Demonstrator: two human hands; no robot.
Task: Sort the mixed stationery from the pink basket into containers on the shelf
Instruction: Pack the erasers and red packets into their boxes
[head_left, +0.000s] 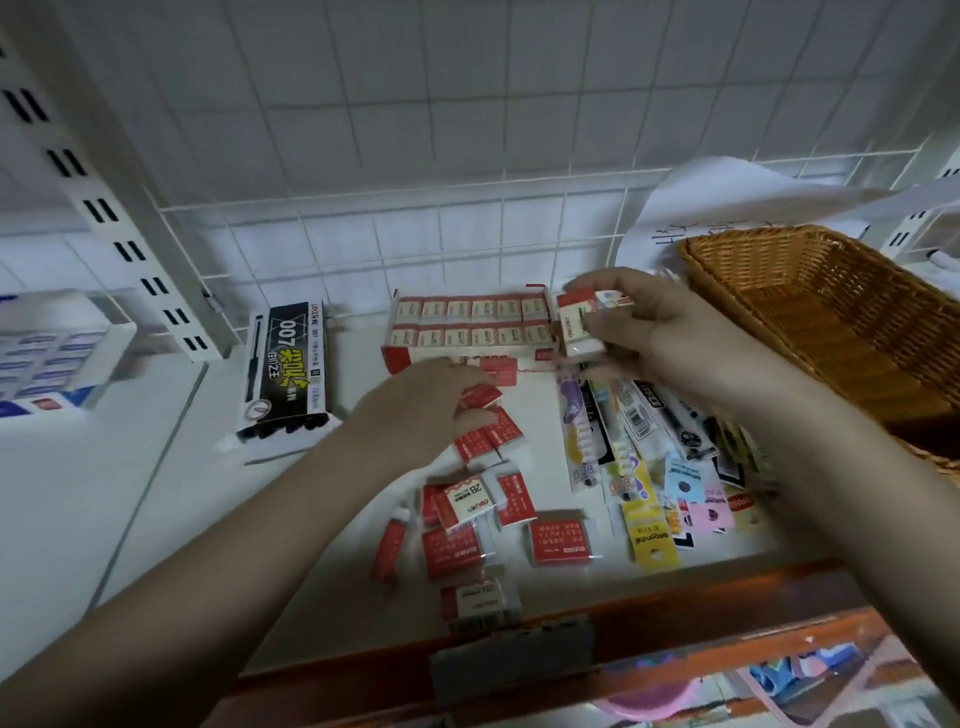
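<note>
Two hands over the shelf (171, 467) right now. Your right hand (660, 332) has its grip pinched on a small stack of white erasers (579, 325), held just off the right end of the red eraser box (470, 325) that sits toward the back edge of the shelf. That box already has two neat rows of erasers in it. Your left hand (415, 410) is down on the loose red eraser packs (485, 431) in the middle of the shelf, fingers curled onto one of them.

Plenty more red packs are scattered toward the front edge (558, 540), some overlapping, one lying face up with a 2B label (467, 501). Just right of those, under your right wrist, there's a messy fan of long pen refill packets (639, 467), yellow, purple, black and white, piled on each other and running up against the wicker basket (831, 322) at the right edge. The basket sits right beside your right forearm.

On the left side, a black pen box (285, 374) lies well apart from the erasers. Past the shelf upright (130, 208), a blue and white box (47, 358) sits on the next shelf over. Wire grid (467, 234) closes off the back.
</note>
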